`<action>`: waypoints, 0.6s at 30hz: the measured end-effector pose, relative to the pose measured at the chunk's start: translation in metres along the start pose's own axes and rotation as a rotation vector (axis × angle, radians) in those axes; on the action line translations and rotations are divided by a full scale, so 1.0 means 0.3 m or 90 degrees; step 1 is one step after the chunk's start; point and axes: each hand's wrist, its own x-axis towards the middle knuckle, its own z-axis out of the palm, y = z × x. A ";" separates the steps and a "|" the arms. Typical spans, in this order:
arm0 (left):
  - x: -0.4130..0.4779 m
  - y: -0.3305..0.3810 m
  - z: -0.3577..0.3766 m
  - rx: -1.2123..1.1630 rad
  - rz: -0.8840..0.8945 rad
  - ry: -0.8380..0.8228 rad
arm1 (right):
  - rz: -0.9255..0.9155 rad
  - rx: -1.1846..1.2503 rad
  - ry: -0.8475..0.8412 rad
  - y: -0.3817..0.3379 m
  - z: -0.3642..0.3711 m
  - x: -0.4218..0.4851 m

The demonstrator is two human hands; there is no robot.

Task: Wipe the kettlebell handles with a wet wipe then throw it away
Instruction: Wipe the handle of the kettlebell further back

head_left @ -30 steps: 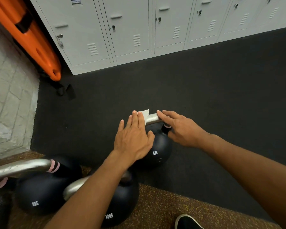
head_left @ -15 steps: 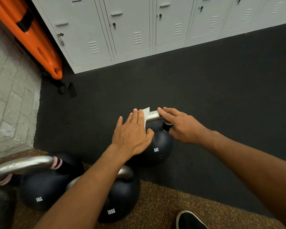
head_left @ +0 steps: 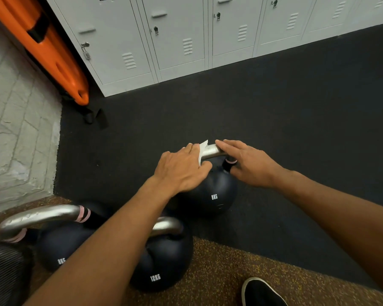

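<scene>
A black 8 kg kettlebell (head_left: 212, 193) stands on the dark floor mat, its steel handle (head_left: 211, 150) showing between my hands. My left hand (head_left: 181, 167) is wrapped over the left part of that handle with a white wet wipe (head_left: 202, 149) pressed under its fingers; only a corner of the wipe shows. My right hand (head_left: 250, 164) rests its fingers on the right end of the handle and steadies it. Nearer to me stand a 12 kg kettlebell (head_left: 164, 263), partly hidden by my left forearm, and another 8 kg kettlebell (head_left: 60, 246) with a steel handle (head_left: 38, 217).
Grey lockers (head_left: 186, 36) line the far wall. An orange board (head_left: 47, 47) leans in the left corner by a grey brick wall (head_left: 16, 129). My black shoe (head_left: 261, 292) is on the speckled brown mat (head_left: 219, 272) at the bottom.
My left hand has slid a little to the left along the handle with the wipe, baring more steel. The right hand stays on the handle's right end.
</scene>
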 end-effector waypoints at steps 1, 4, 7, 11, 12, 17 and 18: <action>-0.007 -0.007 -0.002 -0.003 0.010 0.004 | 0.018 0.055 0.019 0.002 0.000 0.003; -0.060 -0.016 0.010 0.000 0.035 0.009 | 0.102 0.300 0.068 0.006 0.002 0.010; -0.072 -0.017 -0.018 -0.032 0.021 -0.022 | 0.171 0.494 0.080 0.019 -0.001 0.014; 0.021 -0.064 -0.104 -0.149 -0.009 -0.107 | 0.179 0.477 0.080 0.026 -0.002 0.010; 0.033 -0.078 -0.118 -0.202 -0.025 -0.123 | 0.181 0.476 0.074 0.021 -0.003 0.007; 0.055 -0.150 -0.072 -0.313 -0.024 -0.154 | 0.179 0.462 0.056 0.007 -0.007 -0.012; 0.029 -0.140 -0.087 -0.301 -0.027 -0.138 | 0.177 0.458 0.054 0.003 -0.009 -0.013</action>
